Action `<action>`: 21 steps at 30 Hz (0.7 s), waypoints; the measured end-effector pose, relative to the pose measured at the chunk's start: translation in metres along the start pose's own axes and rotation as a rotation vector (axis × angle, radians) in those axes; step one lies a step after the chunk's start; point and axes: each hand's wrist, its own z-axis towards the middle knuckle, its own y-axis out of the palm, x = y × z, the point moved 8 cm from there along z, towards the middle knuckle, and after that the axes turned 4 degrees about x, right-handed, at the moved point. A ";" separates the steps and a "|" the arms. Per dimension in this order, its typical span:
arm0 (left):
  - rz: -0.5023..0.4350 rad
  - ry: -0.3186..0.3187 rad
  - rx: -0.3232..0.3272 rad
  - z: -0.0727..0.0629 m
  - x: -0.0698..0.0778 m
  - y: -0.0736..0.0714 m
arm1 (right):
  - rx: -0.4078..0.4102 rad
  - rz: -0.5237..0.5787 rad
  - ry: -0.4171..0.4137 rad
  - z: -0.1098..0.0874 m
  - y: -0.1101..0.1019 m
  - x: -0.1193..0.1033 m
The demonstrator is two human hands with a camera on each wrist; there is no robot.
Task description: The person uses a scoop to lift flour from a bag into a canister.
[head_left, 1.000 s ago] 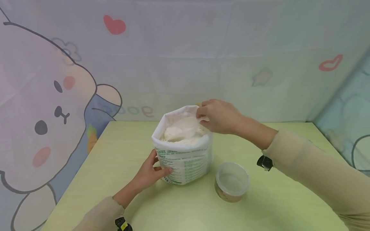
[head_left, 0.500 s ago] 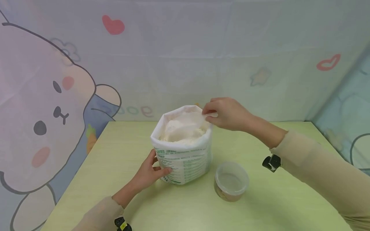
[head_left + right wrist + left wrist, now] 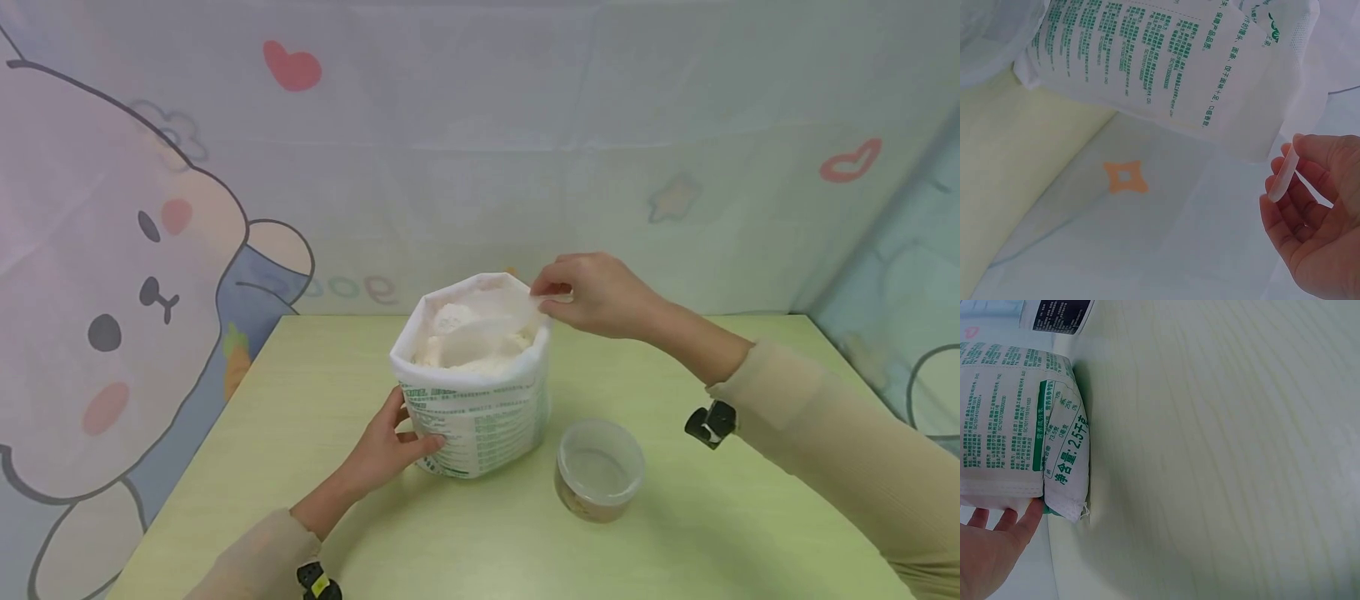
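Observation:
A white bag (image 3: 480, 425) with green print stands upright on the table, its top rolled down around white flour (image 3: 450, 317). My left hand (image 3: 386, 450) rests spread against the bag's left side, thumb on the printed front; the left wrist view shows fingertips (image 3: 1034, 509) touching the bag. At the bag's right rim, my right hand (image 3: 596, 296) pinches the handle of a translucent plastic scoop (image 3: 487, 333), whose bowl lies in the flour. Seen from the right wrist, only the scoop handle (image 3: 1283, 178) shows between thumb and fingers.
A clear round plastic tub (image 3: 600, 471) stands right of the bag, with a dark label (image 3: 1060, 315) visible in the left wrist view. Behind the pale yellow-green table (image 3: 255, 517) hangs a cartoon-printed cloth (image 3: 465, 150).
My right hand has moved a little to the right, drawing the scoop's handle toward the rim. More of the scoop shows against the flour. My left hand has stayed on the bag.

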 end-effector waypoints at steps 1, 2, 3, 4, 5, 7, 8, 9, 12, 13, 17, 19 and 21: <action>0.000 0.003 -0.002 -0.001 0.004 0.001 | 0.003 0.001 0.000 0.000 -0.001 0.000; 0.003 -0.001 -0.003 -0.002 0.008 0.001 | 0.005 0.003 0.002 0.000 -0.001 0.001; 0.007 -0.006 -0.004 -0.003 0.011 0.002 | 0.008 0.005 0.005 0.000 -0.002 0.001; 0.008 -0.008 -0.005 -0.004 0.015 0.002 | 0.011 0.004 0.004 0.000 -0.003 0.001; 0.009 -0.012 -0.005 -0.005 0.019 0.003 | 0.015 0.003 0.002 0.000 -0.003 0.001; 0.020 -0.014 -0.005 -0.007 0.025 0.003 | 0.019 0.003 0.002 0.000 -0.004 0.001; 0.022 -0.017 -0.003 -0.006 0.024 0.003 | 0.020 0.004 0.004 -0.001 -0.005 0.001; 0.020 -0.013 -0.003 -0.006 0.024 0.003 | 0.020 0.005 0.005 -0.001 -0.005 0.001; 0.012 -0.011 0.000 -0.003 0.012 0.002 | 0.023 -0.004 -0.002 -0.003 -0.007 0.001; 0.010 -0.010 0.002 -0.002 0.008 0.001 | 0.025 -0.008 -0.007 -0.004 -0.007 0.001; 0.017 -0.008 0.008 0.001 -0.003 -0.001 | 0.036 -0.030 -0.021 -0.007 -0.011 0.001; 0.021 -0.004 0.009 0.001 -0.003 -0.001 | 0.041 -0.032 -0.019 -0.009 -0.014 0.001; 0.022 -0.001 0.008 0.000 -0.002 -0.001 | 0.045 -0.028 -0.014 -0.010 -0.016 0.001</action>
